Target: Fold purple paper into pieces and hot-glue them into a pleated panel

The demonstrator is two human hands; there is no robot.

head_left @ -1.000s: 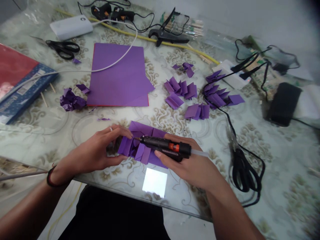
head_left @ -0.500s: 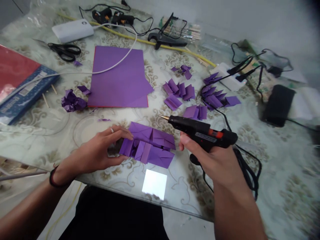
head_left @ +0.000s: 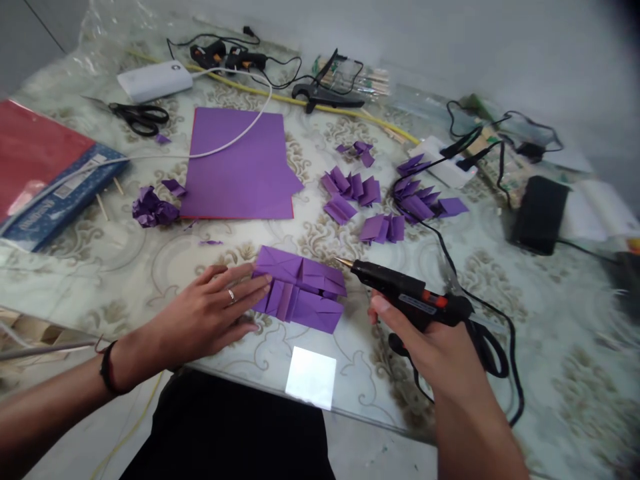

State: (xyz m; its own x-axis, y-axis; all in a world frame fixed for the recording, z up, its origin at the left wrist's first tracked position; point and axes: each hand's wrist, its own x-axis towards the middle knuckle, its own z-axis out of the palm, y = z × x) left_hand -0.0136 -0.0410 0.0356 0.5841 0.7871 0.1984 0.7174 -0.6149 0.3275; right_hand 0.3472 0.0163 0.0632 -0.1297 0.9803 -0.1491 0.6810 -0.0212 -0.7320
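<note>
My left hand lies with its fingers stretched over the left end of a folded purple paper piece. That piece rests flat on the table, with upright flaps on its near half. My right hand is wrapped round the handle of a black glue gun. Its brass tip points left, just right of and beyond the paper piece, not touching it. Beyond the gun stand several small folded purple paper pieces, with more of them to the right.
Purple paper sheets lie at the back beside crumpled purple paper. Black scissors and a white power bank are at the back left. A white power strip stands back right. The gun's black cord loops beside my right arm.
My left hand has gone from gripping the paper piece's left end to lying flatter over it. The glue gun has moved slightly right and nearer to me. The whole view has shifted a little.
</note>
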